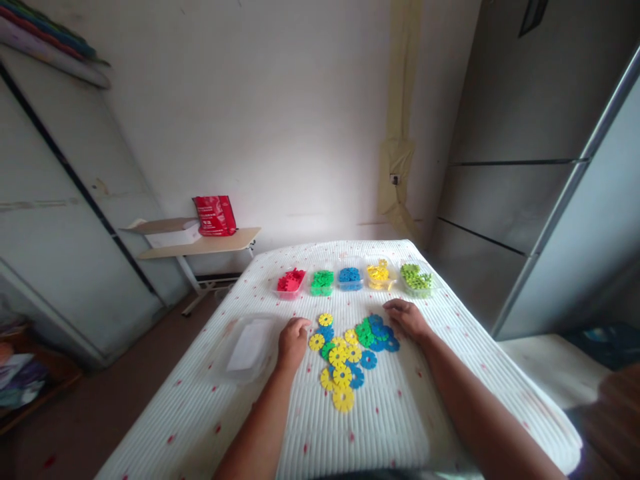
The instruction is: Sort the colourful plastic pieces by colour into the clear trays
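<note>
Flat snowflake-shaped plastic discs lie in a loose pile on the table: yellow discs [343, 375], blue discs [380, 331] and green discs [365, 333], some overlapping. My left hand [293, 341] rests on the left side of the pile, its fingers loosely bent toward the discs, with nothing visible in it. On the other side, my right hand [409, 319] lies beside the blue discs, fingers stretched out to the left and apart, holding nothing I can see. A clear plastic lid [267, 328] with a white label lies left of my left hand.
Behind the pile stands a row of clear tubs with red pieces [291, 281], green pieces [322, 281], blue pieces [351, 278], yellow pieces [379, 273] and lime-green pieces [416, 276]. A quilted white cover [380, 427] is on the table. A side table [225, 244] holds a red bag [215, 215].
</note>
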Demonstrator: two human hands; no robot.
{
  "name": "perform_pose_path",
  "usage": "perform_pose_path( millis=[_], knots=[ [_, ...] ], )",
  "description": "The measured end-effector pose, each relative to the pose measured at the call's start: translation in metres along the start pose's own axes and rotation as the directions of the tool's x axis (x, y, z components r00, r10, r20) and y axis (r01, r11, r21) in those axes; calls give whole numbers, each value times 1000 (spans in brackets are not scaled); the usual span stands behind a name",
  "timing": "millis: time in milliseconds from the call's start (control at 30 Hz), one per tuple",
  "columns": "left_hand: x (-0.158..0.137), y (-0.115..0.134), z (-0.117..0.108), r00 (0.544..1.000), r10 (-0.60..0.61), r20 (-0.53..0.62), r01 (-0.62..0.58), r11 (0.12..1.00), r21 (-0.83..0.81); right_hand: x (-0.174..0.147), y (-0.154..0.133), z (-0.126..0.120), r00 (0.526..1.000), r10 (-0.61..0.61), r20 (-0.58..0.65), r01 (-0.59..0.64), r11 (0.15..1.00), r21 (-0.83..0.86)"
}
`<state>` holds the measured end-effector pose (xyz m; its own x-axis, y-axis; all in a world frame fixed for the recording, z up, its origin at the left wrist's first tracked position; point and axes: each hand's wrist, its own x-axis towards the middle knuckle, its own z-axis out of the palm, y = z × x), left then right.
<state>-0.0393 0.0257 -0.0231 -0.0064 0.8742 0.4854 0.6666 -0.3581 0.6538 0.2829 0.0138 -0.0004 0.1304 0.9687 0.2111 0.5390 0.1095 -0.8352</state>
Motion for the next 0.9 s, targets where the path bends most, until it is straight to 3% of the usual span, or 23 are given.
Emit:
perform_pose_path(
  millis=[233,433,900],
  knots=[
    [0,-1,0,1000,-16,-7,16,1000,-13,5,-14,7,994,-39,103,59,979,-197],
    [1,2,-1,1000,-24,2,24,1000,-12,8,-21,14,977,-49,210,141,879,-455],
    [7,2,-4,994,-103,28,104,994,-45,10,-19,13,966,-46,253,162,874,-458]
  ],
)
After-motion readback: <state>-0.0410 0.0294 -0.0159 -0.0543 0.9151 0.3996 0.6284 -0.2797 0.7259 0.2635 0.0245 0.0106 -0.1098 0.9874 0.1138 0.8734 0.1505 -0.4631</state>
